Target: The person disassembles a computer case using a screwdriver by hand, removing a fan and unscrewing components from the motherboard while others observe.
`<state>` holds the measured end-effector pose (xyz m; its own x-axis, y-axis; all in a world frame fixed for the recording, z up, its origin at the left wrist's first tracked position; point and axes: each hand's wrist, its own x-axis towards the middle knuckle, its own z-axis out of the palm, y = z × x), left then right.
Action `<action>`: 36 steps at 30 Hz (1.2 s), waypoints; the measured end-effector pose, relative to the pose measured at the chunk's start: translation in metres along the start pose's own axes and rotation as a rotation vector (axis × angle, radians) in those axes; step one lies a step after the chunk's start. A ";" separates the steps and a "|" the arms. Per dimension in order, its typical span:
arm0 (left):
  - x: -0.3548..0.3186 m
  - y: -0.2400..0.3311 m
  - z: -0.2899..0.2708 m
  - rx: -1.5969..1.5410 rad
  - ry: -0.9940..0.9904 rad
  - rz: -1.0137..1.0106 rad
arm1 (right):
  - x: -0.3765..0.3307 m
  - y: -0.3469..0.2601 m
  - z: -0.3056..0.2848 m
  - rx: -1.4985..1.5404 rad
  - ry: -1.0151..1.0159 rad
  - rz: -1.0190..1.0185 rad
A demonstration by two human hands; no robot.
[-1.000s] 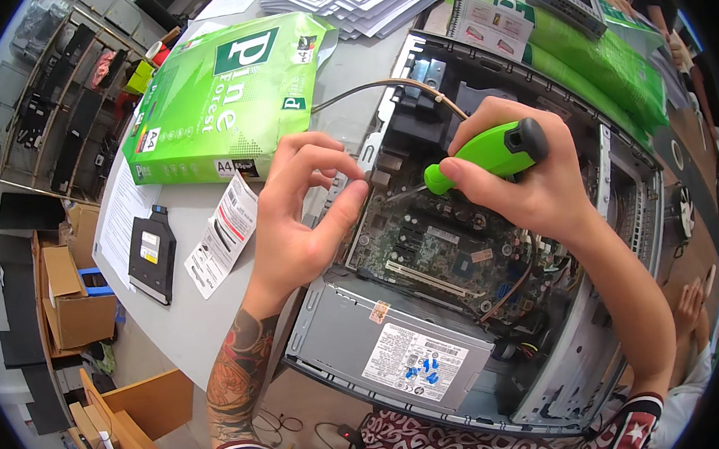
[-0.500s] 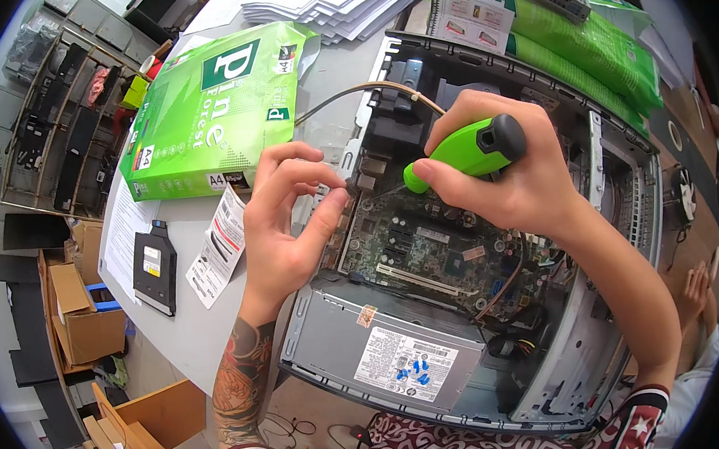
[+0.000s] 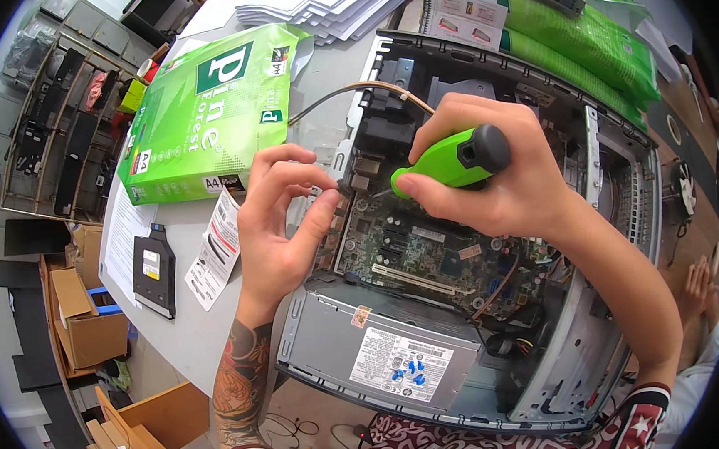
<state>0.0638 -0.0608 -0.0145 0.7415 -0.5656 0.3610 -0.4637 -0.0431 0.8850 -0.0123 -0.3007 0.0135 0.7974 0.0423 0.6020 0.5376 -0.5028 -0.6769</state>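
Note:
An open desktop computer case (image 3: 642,192) lies on its side before me, its green motherboard (image 3: 428,257) exposed. My right hand (image 3: 520,192) is wrapped around a screwdriver (image 3: 447,160) with a green handle and black end. Its thin shaft slants left and down over the board toward the rear ports; the tip is hard to make out. At the case's rear edge, beside those ports, my left hand (image 3: 273,239) has thumb and forefinger brought together. Whatever sits between these fingertips is too small to tell. A metal power supply (image 3: 316,323) with a white label fills the near side of the case.
Left of the case are a green paper pack (image 3: 202,119), a printed leaflet (image 3: 213,255) and a black optical drive (image 3: 154,272). Paper stacks (image 3: 327,1) and more green packs (image 3: 581,50) lie behind. A cable (image 3: 350,89) arches over the case's rear edge. Another person's hands (image 3: 697,288) show at right.
My right hand and the screwdriver have shifted slightly left and down in the picture. The left hand keeps its pose, and the whole view has moved a little.

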 end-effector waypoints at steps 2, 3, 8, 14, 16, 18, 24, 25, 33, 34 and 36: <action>0.000 0.000 0.000 -0.004 0.001 0.000 | 0.000 0.000 0.000 0.006 -0.016 -0.019; 0.000 -0.001 0.000 -0.008 0.002 -0.001 | 0.000 0.001 0.002 0.006 -0.016 -0.020; 0.000 -0.003 0.000 -0.011 0.000 -0.003 | -0.001 0.001 0.003 -0.004 -0.021 -0.051; 0.000 0.000 0.000 -0.015 0.002 -0.010 | 0.000 -0.002 0.002 -0.008 -0.016 -0.042; 0.000 0.002 0.000 -0.016 0.003 -0.010 | 0.000 -0.004 0.001 -0.009 -0.020 -0.037; -0.001 0.002 -0.002 0.033 -0.041 -0.009 | 0.000 -0.003 0.003 -0.006 -0.025 -0.029; 0.001 0.002 -0.004 0.071 -0.061 0.007 | 0.003 -0.006 0.005 -0.021 -0.009 -0.051; 0.001 0.002 -0.004 0.073 -0.060 0.012 | 0.003 -0.007 0.006 -0.035 -0.003 -0.047; 0.004 0.002 -0.001 0.091 -0.022 0.037 | 0.012 -0.012 0.023 -0.019 -0.020 -0.042; 0.004 0.002 -0.001 0.090 -0.023 0.039 | 0.012 -0.013 0.023 -0.021 -0.019 -0.042; 0.005 0.001 0.001 0.099 -0.025 0.051 | 0.012 -0.013 0.021 -0.031 -0.016 -0.028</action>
<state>0.0668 -0.0642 -0.0124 0.7036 -0.5899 0.3962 -0.5471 -0.0941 0.8317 -0.0039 -0.2751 0.0209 0.7866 0.0705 0.6135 0.5513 -0.5279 -0.6461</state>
